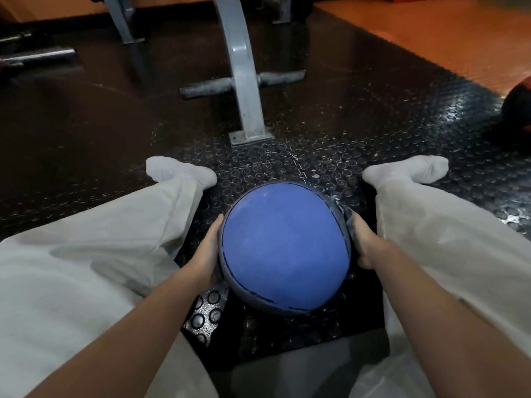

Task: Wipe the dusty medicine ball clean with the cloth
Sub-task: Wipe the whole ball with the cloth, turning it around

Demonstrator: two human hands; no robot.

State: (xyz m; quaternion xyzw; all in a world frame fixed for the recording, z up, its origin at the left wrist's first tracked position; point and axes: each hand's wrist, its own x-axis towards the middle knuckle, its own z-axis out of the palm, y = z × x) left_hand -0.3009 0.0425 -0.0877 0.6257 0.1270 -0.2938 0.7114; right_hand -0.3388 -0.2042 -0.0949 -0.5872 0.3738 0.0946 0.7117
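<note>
- Our forearms come in from the bottom edge, bare, one on each side of the medicine ball point(284, 248).
- We sit on the floor mat point(373, 110), legs spread in pale trousers point(86, 254), white socks point(178, 172) on both feet.
- Medicine ball: blue top panel with dark seams, darker panels round the sides. It sits between our legs, in front of our lap, over the studded black mat. We can't tell if it rests on the mat or is lifted just off it.
- Left hand point(205, 254): palm flat against the ball's left side, fingers point(215, 225) stretched along the curve, released, gripping nothing.
- Right hand point(366, 245): on the ball's right side, fingers bent round the cloth point(349, 222) and grasping it, pressing it onto the ball.
- Cloth: dark grey, bunched, sandwiched between right hand and ball, with a fold sticking up past the fingertips.
- Top panel looks faintly chalky and dull.
- Beyond our feet: grey machine frame point(244, 81) bolted to the mat by a foot plate, with a padded crossbar.
- Far left: barbell point(37, 54) lying on the mat.
- Right edge: dark red ball point(517, 93), partly cut off, well apart from ours.
- Orange flooring point(431, 38) past the mat, upper right.
</note>
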